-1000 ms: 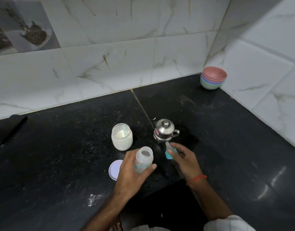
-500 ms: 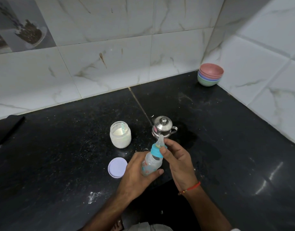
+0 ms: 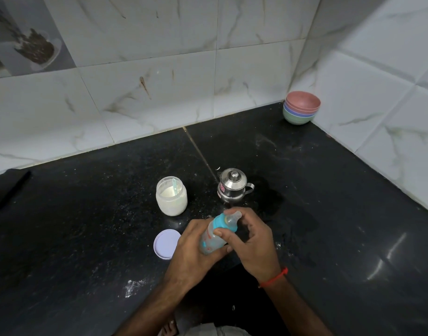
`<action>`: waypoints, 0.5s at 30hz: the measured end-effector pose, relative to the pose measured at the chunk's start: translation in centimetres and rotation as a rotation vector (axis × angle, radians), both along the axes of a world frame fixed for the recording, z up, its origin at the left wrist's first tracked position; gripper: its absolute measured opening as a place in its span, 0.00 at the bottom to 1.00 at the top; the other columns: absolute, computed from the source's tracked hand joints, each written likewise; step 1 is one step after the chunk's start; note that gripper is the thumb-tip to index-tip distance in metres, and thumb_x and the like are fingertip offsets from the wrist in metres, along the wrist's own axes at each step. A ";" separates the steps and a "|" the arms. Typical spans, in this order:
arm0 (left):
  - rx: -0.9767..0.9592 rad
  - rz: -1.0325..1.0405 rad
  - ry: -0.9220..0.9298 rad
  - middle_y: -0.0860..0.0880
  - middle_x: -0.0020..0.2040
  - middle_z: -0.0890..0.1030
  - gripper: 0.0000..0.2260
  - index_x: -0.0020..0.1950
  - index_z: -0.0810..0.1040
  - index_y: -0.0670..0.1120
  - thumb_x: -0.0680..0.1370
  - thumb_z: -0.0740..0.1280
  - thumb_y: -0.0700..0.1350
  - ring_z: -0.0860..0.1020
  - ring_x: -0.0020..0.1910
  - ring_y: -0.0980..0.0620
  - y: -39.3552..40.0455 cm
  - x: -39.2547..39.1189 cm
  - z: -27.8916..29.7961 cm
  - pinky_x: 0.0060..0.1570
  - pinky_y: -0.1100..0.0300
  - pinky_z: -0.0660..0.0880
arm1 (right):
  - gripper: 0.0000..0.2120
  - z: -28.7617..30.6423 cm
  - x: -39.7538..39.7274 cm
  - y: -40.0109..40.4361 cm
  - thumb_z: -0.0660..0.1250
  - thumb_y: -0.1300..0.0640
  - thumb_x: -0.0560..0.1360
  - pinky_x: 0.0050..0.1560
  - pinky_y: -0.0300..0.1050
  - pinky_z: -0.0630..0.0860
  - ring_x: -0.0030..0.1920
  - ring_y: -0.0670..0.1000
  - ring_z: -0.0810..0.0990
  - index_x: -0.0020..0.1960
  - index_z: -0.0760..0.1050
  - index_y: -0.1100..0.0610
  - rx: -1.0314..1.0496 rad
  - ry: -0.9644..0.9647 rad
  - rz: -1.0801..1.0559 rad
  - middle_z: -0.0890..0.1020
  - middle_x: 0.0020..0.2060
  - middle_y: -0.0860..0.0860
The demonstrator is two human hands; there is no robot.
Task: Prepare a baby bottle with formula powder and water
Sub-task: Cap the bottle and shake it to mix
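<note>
While the cap is only partly seated: a leak is the main worry, in my judgement, since a crooked thread on the teal ring would let liquid out once the bottle is shaken.
Bottle: the baby bottle (image 3: pixel 211 238) is held off the counter (image 3: pixel 87 238) between both hands, tilted with its teat toward the far right, just in front of the steel pot.
Left hand: the left hand (image 3: pixel 193 251) has its grip wrapped tight around the bottle's body, thumb underneath.
Right hand: the right hand (image 3: pixel 254 241) has its grip pinching the teal ring (image 3: pixel 221 220) below the clear teat (image 3: pixel 232 218), as if turning it down.
Slip risk: the tilt puts the load on the left hand alone; if it loosens mid-twist, the bottle could drop onto the hard counter.
Bottle contents: too cloudy to tell how much is inside.
Jar: the open glass jar (image 3: pixel 171 196) stands upright to the left of the pot, roughly half full of white powder, with a pale scoop (image 3: pixel 175 187) standing in it.
Jar lid: the lid (image 3: pixel 166 244) lies flat on the counter just beside the left hand; the open powder could be knocked or dampened.
Steel pot: the lidded pot (image 3: pixel 232 187) hides its contents.
Bowls: stacked bowls (image 3: pixel 301 107) sit in the far corner, well apart.
Spill: white powder (image 3: pixel 133 286) already dusts the counter near the left forearm.
</note>
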State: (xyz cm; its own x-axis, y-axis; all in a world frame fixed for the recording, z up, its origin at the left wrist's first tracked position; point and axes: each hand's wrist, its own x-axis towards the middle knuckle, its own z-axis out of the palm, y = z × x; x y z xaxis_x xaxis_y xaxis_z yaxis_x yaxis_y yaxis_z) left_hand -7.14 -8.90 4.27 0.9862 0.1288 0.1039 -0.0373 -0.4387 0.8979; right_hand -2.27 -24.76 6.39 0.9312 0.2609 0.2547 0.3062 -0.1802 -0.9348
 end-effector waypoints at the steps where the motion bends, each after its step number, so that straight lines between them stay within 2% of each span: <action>1: 0.009 0.000 -0.001 0.59 0.58 0.78 0.24 0.63 0.76 0.63 0.69 0.80 0.57 0.77 0.58 0.62 0.1 0.1 0.0 0.52 0.72 0.75 | 0.18 0.1 0.1 -0.2 0.77 0.48 0.72 0.55 0.55 0.81 0.57 0.53 0.82 0.59 0.79 0.50 -0.026 -0.015 0.012 0.83 0.53 0.46; 7: 0.039 -0.025 0.012 0.59 0.56 0.78 0.24 0.62 0.78 0.63 0.68 0.81 0.58 0.78 0.57 0.60 0.6 0.4 -0.4 0.52 0.70 0.75 | 0.20 0.7 1.5 -1.7 0.76 0.45 0.71 0.59 0.53 0.80 0.61 0.50 0.81 0.61 0.79 0.50 -0.156 0.048 0.167 0.81 0.56 0.40; 11: 0.046 -0.020 0.031 0.59 0.56 0.79 0.26 0.64 0.77 0.63 0.68 0.78 0.64 0.78 0.57 0.62 0.3 0.6 -0.4 0.52 0.69 0.75 | 0.22 0.9 1.6 -1.2 0.78 0.45 0.70 0.58 0.54 0.81 0.59 0.51 0.82 0.61 0.79 0.49 -0.116 0.068 0.093 0.82 0.55 0.43; 15: 0.004 -0.017 0.015 0.59 0.57 0.79 0.24 0.61 0.74 0.70 0.67 0.75 0.66 0.79 0.57 0.62 0.0 0.7 0.1 0.52 0.69 0.77 | 0.24 0.3 0.9 -0.3 0.76 0.42 0.70 0.61 0.57 0.80 0.61 0.51 0.81 0.63 0.78 0.48 -0.059 0.120 0.068 0.79 0.58 0.41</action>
